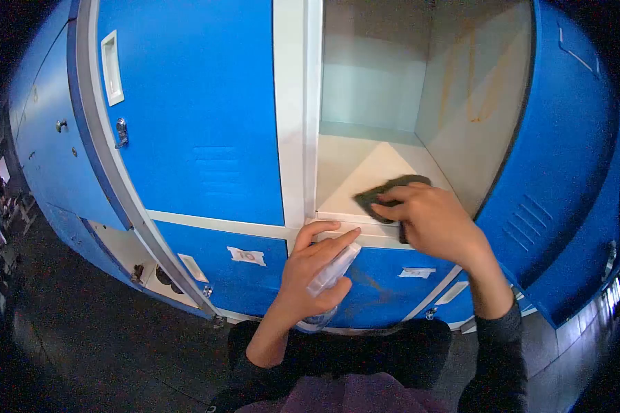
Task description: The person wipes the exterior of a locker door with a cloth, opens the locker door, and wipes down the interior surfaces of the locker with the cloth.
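Note:
My right hand (430, 219) grips a dark green cloth (379, 198) and presses it on the front floor of an open locker compartment (365, 165). Part of the cloth hangs over the front ledge. Just left of it, my left hand (313, 268) is wrapped round a clear spray bottle (334, 270) with a whitish top. Two fingers of that hand reach up to the compartment's front ledge (355, 227). The bottle's lower part is partly hidden behind the hand. Brownish streaks (472, 76) mark the compartment's right inner wall.
The open blue locker door (558, 138) swings out on the right. Closed blue doors (193, 124) stand to the left, one below with a paper label (246, 256). Farther left, a low compartment (120, 251) is open with dark items inside. Dark floor (117, 344) lies below.

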`<state>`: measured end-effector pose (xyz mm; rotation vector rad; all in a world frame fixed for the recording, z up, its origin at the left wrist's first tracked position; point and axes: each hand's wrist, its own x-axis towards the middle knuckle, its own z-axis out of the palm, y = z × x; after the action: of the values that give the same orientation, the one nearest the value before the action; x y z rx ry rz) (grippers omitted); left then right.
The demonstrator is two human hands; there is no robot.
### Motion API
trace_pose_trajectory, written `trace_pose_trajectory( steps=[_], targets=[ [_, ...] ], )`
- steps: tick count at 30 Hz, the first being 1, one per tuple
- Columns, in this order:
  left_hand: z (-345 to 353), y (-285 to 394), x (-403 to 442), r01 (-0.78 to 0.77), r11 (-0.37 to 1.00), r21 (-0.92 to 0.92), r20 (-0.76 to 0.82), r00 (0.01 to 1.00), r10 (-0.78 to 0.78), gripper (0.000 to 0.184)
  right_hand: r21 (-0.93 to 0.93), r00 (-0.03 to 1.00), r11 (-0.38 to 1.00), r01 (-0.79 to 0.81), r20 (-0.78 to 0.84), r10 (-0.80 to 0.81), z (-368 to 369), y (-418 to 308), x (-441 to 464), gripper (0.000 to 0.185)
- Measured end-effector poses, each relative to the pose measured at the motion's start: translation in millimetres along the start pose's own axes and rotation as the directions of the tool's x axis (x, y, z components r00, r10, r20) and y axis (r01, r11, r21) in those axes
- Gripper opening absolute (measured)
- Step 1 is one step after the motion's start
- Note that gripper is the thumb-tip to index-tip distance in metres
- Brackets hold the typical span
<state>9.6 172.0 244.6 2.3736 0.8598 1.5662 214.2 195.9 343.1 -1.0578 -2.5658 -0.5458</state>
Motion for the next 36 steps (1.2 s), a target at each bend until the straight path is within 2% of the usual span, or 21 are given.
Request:
trace_pose_trajectory(
  steps=[1, 4, 7, 8, 10, 14, 18, 21, 22, 25, 28, 29, 34, 36],
  targets=[
    [1, 0, -1, -0.001, 1.000, -0.023, -0.005, 1.000, 0.001, 0.062, -0.031, 0.998, 0.999, -0.035, 0.043, 0.036, -5, 3, -5, 0.037],
    [3, -5, -1, -0.021, 0.999, 0.030, 0.005, 1.000, 0.021, 0.062, -0.251, 0.908, 0.924, -0.289, 0.234, 0.348, -8, 21, -9, 0.036],
    [5, -3, -2, -0.006, 1.000, -0.019, -0.015, 1.000, 0.006, 0.061, -0.341, 0.877, 0.870, -0.355, 0.202, 0.437, 9, 26, 2, 0.034],
    [5, -2, -2, -0.009, 1.000, -0.018, -0.018, 1.000, 0.009, 0.061, -0.353, 0.922, 0.891, -0.284, 0.154, 0.355, 16, 24, 6, 0.035],
    [4, -1, -1, -0.013, 1.000, -0.010, -0.025, 1.000, 0.013, 0.061, -0.219, 0.982, 0.961, -0.170, 0.042, 0.184, 32, 24, 17, 0.037],
    [4, -1, -1, -0.027, 0.999, 0.018, -0.016, 0.999, 0.027, 0.061, -0.005, 0.990, 0.997, 0.071, -0.121, -0.071, 38, -2, 33, 0.034],
    [-1, 0, -1, -0.015, 1.000, 0.003, 0.011, 1.000, 0.015, 0.062, 0.167, 0.999, 0.984, 0.053, 0.001, -0.054, 7, -17, 15, 0.048],
    [-4, 0, 1, -0.013, 1.000, 0.025, 0.008, 1.000, 0.013, 0.062, 0.130, 0.992, 0.990, -0.050, 0.125, 0.034, -3, 2, 2, 0.047],
    [-4, 1, 0, -0.013, 1.000, 0.027, 0.011, 1.000, 0.013, 0.062, 0.032, 0.970, 0.991, -0.131, 0.211, 0.121, -7, 8, 5, 0.041],
    [-4, 0, 0, -0.012, 0.999, 0.031, 0.016, 1.000, 0.012, 0.061, -0.073, 0.897, 0.937, -0.342, 0.271, 0.349, 11, 32, 21, 0.040],
    [1, -2, -1, 0.016, 1.000, 0.026, 0.011, 1.000, -0.016, 0.061, -0.142, 0.933, 0.960, -0.242, 0.239, 0.270, 47, 54, 39, 0.044],
    [1, -2, -1, 0.015, 1.000, 0.024, 0.006, 1.000, -0.015, 0.061, -0.125, 0.923, 0.965, -0.232, 0.286, 0.259, 55, 59, 49, 0.046],
    [1, 2, 0, 0.040, 0.999, 0.012, 0.000, 0.999, -0.040, 0.062, -0.024, 0.862, 0.988, -0.154, 0.485, 0.146, 61, 56, 107, 0.048],
    [1, 0, 0, 0.019, 0.998, 0.054, 0.007, 1.000, -0.019, 0.062, 0.110, 0.900, 0.985, -0.135, 0.429, 0.075, 67, 57, 112, 0.047]
  ],
)
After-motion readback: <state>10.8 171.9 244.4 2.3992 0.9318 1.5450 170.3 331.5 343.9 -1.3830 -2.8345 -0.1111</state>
